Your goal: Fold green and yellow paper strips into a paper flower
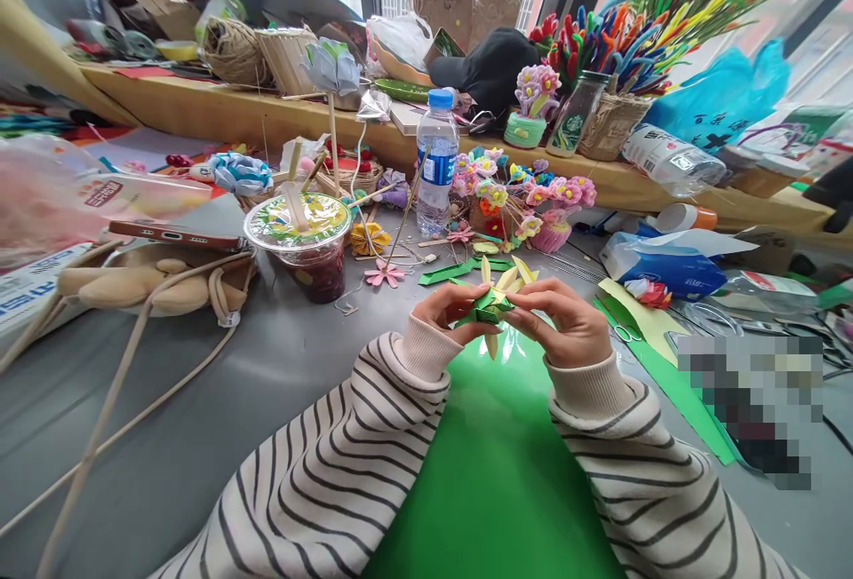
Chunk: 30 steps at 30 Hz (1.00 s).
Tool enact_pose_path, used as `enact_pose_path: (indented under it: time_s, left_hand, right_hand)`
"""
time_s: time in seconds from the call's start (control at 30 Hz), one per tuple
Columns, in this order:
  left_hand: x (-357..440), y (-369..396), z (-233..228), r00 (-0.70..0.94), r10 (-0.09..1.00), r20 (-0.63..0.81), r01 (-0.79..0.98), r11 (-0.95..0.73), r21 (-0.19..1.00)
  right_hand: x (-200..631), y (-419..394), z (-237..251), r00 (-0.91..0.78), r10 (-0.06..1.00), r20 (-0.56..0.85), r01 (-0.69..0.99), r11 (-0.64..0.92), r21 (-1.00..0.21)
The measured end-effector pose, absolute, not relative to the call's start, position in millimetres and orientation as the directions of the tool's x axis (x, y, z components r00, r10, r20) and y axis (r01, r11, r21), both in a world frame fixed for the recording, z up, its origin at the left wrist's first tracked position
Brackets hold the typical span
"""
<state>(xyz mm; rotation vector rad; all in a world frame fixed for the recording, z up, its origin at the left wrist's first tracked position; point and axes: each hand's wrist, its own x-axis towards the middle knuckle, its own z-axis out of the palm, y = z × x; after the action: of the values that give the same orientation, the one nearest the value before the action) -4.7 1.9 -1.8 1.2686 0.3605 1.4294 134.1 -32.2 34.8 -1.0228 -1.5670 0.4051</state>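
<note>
A: Two hands met over the sheet of green paper [497, 463] at the near edge of the counter [267, 366]. Which held the folded paper flower [494, 302]?

B: Both. The left hand [448, 305] was curled, thumb and fingertips pinched on the flower's left side; the right hand [569, 320] was likewise closed, fingers pinched on its right side. Neither hand was open, and neither held anything else.

A: And where did the flower lie relative to them?

B: Directly between, touching both, raised just above the green sheet. Its green body ran left to right from one hand to the other, while pale yellow petals stood up and away from the person, one hanging down toward the sheet.

A: Which hand was nearer?

B: Equal; each gripped one end.

A: Surroundings?

B: Farther back stood a sealed drink cup [301, 241] to the left and a water bottle [437, 162] straight beyond the flower, both well apart from the hands. A tissue pack [666, 268] lay to the right.
</note>
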Motion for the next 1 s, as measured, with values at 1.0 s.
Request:
enact_pose_path:
  time_s: [1.0]
  left_hand:
    - [-12.2,5.1,11.4,0.471,0.867,0.162,-0.441,0.073,0.895]
  right_hand:
    - [150.4,-31.1,47.2,-0.149,0.789,0.596,0.456,0.590,-0.666]
